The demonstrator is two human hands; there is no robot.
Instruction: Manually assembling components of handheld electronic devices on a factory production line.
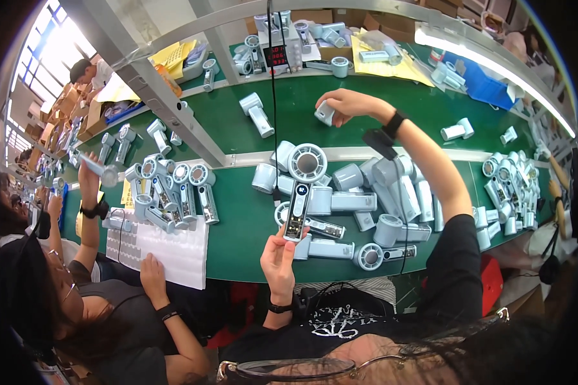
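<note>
My left hand (279,260) grips the lower end of a pale blue handheld fan (297,208), held upright with its round grille at the top. Its handle front shows a dark strip with a circuit board. Across the green surface at the back, my right hand (356,106) is closed around another pale blue handheld fan (325,113); the fingers hide much of it. Beneath and to the right of the left hand's fan lies a heap of similar fans (353,202), some with circuit boards showing. A black cable (274,128) hangs down just behind the held fan.
A metal rail (250,158) separates the near table from the green strip behind. On the left, a co-worker (109,301) sits by a white sheet (173,250) and more fans. Another fan pile (510,186) and a blue bin (485,83) are at right.
</note>
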